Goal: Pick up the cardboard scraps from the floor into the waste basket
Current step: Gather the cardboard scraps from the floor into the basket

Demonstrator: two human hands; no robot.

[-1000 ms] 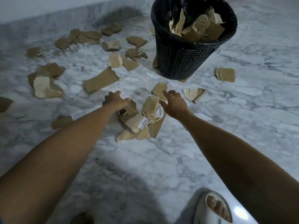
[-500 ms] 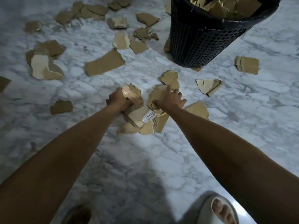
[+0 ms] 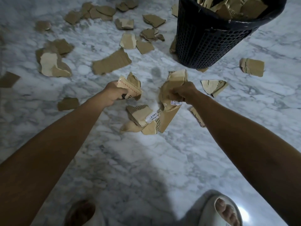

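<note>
Both hands lifted off pile: left hand grasping scrap, right hand grasping scraps; pile below between.

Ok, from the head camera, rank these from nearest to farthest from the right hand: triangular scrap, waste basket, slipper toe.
From the right hand:
1. Triangular scrap, just to its right on the floor.
2. Waste basket, beyond it, upper right.
3. Slipper toe, bottom of view, by the person's body.

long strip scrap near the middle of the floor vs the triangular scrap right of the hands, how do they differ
The long strip scrap is a plain brown elongated piece; the triangular scrap is smaller and wedge-shaped. The strip shows one even surface, while the triangle has a pale peeled face with a dark edge. Both lie flat on the marble floor, untouched by either hand.
</note>
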